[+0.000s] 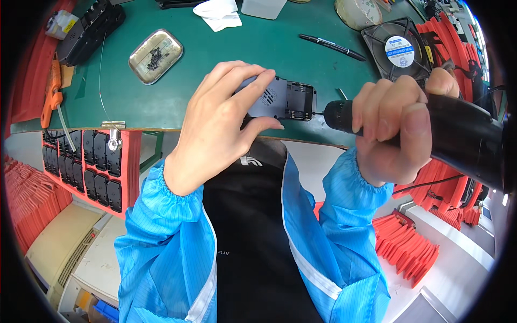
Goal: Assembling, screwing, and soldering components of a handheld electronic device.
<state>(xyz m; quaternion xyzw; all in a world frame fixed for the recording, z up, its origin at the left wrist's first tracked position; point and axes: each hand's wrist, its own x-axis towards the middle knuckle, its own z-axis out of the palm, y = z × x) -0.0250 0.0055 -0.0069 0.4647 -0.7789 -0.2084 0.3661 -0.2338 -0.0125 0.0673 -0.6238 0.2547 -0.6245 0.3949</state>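
Observation:
My left hand grips a small dark device housing with a round speaker grille, holding it on the green table near the front edge. An uncovered compartment shows at the housing's right end. In my right hand is a black electric screwdriver, its fingers wrapped round the body. The tool lies nearly level, and its thin bit points left at the right end of the housing. Whether the bit touches a screw is too small to tell. A metal dish holding a small heap of dark screws stands to the left.
On the green table lie a black marker and a fan at the right. White tissue lies at the back. An orange glue gun and a binder clip are at the left edge. Below, a red tray holds several black housings.

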